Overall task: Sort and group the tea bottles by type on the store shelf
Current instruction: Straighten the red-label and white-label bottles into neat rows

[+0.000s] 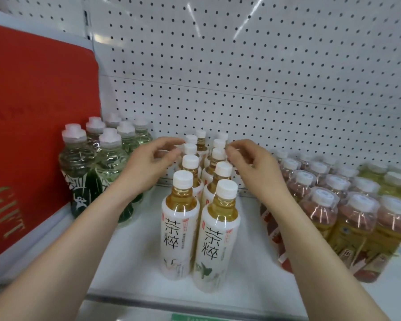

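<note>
On the white store shelf (134, 258), against the pegboard back panel (241, 77), the white-labelled tea bottles (180, 228) stand upright in two files running front to back, between green-labelled bottles (97, 172) at left and shrink-wrapped red-labelled bottles (322, 205) at right. The left hand (148, 163) and right hand (252, 163) hover beside the rear caps, fingers curled and parted, grasping nothing. Full bottles are judged fairly heavy, rigid, and smooth-sleeved; the shoulder below the cap offers the surest hold. Bare shelf lies on both flanks; a red gift box (33, 135) bounds the left, and the front lip is close.
</note>
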The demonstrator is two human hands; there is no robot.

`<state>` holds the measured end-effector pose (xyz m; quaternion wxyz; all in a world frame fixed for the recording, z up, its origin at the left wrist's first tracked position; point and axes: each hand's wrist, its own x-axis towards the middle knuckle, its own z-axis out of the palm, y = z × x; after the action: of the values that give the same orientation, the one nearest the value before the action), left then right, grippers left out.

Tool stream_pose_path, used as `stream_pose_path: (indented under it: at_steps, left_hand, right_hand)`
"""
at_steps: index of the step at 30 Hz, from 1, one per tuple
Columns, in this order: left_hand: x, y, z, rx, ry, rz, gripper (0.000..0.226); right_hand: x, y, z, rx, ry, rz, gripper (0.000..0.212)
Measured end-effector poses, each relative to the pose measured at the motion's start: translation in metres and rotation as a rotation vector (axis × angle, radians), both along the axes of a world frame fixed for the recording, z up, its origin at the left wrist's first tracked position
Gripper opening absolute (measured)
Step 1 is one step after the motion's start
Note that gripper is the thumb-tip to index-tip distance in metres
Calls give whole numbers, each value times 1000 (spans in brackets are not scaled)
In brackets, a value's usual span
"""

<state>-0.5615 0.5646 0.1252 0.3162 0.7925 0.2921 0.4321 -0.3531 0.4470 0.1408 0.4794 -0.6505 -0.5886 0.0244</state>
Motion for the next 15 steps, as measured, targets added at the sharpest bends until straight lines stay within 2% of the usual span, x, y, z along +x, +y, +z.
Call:
stream_pose_path:
  at_steps: [2,4,8,15]
  left_hand:
    - [-6,-10,-2,-36,-4,-93,24]
    - [-3,-18,-3,-86,50,-171,30]
    - [1,-20,-10,-76,26,-212,48]
    - [-11,-22,-11,-128,1,-223,40]
  right_hand:
    - [-5,-18,-4,-46,112,141,26]
    - [-9,-26,-7,-112,107,203,24]
    - [-14,-24,-4,-123,88,161,20]
    - [-21,-22,-7,-106,148,135,21]
